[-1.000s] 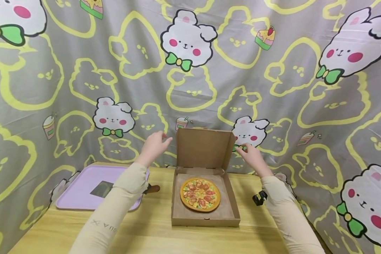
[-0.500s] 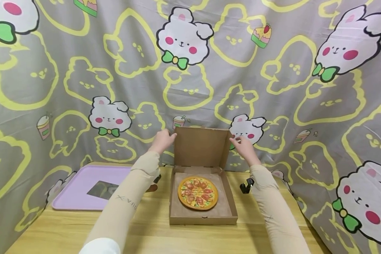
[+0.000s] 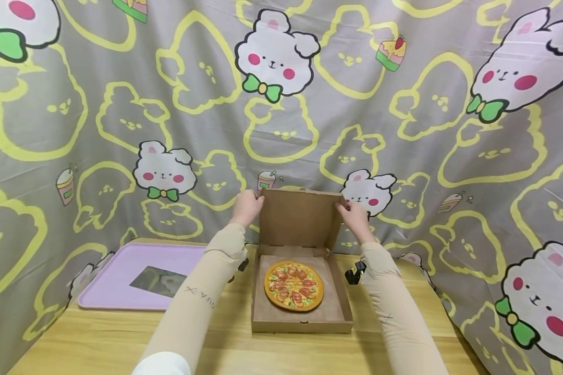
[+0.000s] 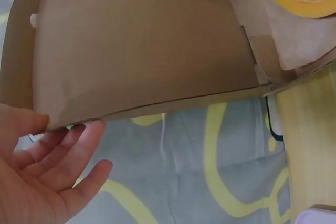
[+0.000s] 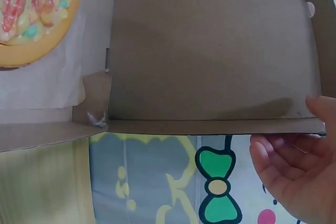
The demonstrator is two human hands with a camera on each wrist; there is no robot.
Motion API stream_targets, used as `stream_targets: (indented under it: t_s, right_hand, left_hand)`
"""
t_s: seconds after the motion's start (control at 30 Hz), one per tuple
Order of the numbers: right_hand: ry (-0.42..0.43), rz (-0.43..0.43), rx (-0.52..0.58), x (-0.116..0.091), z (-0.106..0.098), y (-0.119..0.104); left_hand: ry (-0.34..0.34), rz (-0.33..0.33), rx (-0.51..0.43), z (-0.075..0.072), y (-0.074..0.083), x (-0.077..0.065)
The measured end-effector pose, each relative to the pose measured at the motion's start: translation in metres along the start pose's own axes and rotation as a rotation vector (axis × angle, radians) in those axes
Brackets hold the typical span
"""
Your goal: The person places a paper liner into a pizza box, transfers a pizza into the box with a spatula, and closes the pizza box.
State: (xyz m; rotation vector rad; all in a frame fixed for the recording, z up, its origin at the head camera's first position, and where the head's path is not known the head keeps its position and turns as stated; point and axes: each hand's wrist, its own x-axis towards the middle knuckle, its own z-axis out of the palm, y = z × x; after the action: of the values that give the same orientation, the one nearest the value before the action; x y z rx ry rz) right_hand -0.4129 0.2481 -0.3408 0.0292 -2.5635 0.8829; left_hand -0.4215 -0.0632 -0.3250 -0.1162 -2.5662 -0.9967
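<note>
A cardboard pizza box [image 3: 302, 326] stands on the table with its lid [image 3: 300, 216] raised upright. Inside, on brown paper, lies a round pizza [image 3: 293, 286] with a yellow crust, toy-like in look. My left hand [image 3: 247, 207] pinches the lid's upper left corner. In the left wrist view, the thumb of that hand [image 4: 50, 166] is on the inner face and the fingers are behind the side flap. At the opposite upper corner my right hand [image 3: 355, 213] pinches the lid, its thumb inside and its fingers [image 5: 283, 153] under the side flap.
A lilac tray [image 3: 108, 281] bearing a dark flat blade [image 3: 157, 281] lies on the left of the wooden table [image 3: 262, 357]. The left arm partly covers it. A patterned curtain [image 3: 281, 135] hangs close behind the box.
Both hands have moved inward to the lid's upper corners, and each now grips it. The lid still stands upright, and the pizza has stayed in place.
</note>
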Motion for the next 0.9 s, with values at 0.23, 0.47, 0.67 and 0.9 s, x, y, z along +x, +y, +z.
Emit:
stream_targets:
  t_s: [0.23,0.47,0.67,0.9]
  right_hand:
    - [0.101,-0.056,-0.012,-0.003,-0.006,-0.001]
    - [0.195,-0.063,-0.003,-0.004,-0.010,-0.005]
    - [0.231,-0.098,0.002,-0.008,-0.013,-0.007]
    - [0.191,-0.130,0.009,-0.021,-0.016,-0.004]
  left_hand:
    - [0.054,0.032,0.005,-0.002,0.012,-0.002]
    - [0.125,0.045,-0.039,-0.003,0.016,-0.002]
    - [0.156,0.085,-0.098,-0.006,0.016,-0.008]
    - [0.099,0.097,-0.141,-0.010,0.011,-0.026]
